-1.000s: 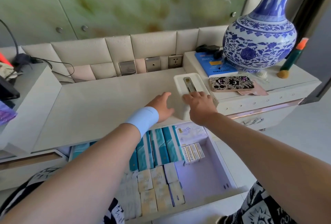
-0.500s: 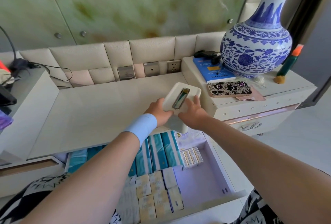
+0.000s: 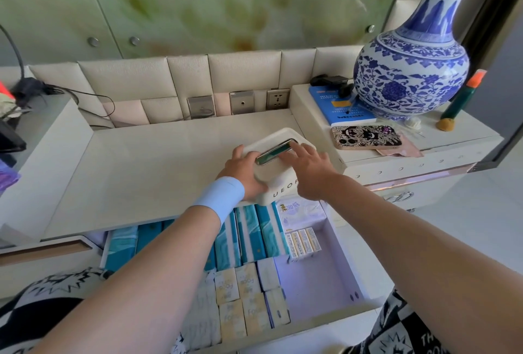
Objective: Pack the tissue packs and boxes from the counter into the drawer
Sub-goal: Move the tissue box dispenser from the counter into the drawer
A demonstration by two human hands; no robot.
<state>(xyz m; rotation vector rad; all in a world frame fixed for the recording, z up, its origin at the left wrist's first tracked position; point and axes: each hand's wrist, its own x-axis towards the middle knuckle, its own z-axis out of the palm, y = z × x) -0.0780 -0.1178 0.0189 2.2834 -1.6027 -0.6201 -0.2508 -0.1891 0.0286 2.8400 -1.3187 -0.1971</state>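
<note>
A white tissue box [image 3: 278,176] with a dark slot on its lid is lifted and tilted above the counter's front edge. My left hand [image 3: 243,172], with a pale blue wristband, grips its left side. My right hand [image 3: 307,172] grips its right side, fingers lying over the lid. Below them the drawer [image 3: 355,266] is pulled out. It holds teal tissue packs [image 3: 252,232] in a row at the back, a white pack with small boxes [image 3: 301,215] at the back right, and yellow-white packs [image 3: 243,301] in front. The drawer's right part shows bare floor.
The white counter [image 3: 158,164] spreads to the left of the box. A raised side shelf on the right carries a blue-and-white vase [image 3: 410,70], a blue book [image 3: 339,107], a patterned phone [image 3: 366,137] and a green bottle [image 3: 460,101]. Wall sockets [image 3: 242,101] and cables sit behind.
Both hands took hold of the tissue box where it lay flat on the counter by the shelf, lifted it, tilted it and drew it toward the counter's front edge over the drawer.
</note>
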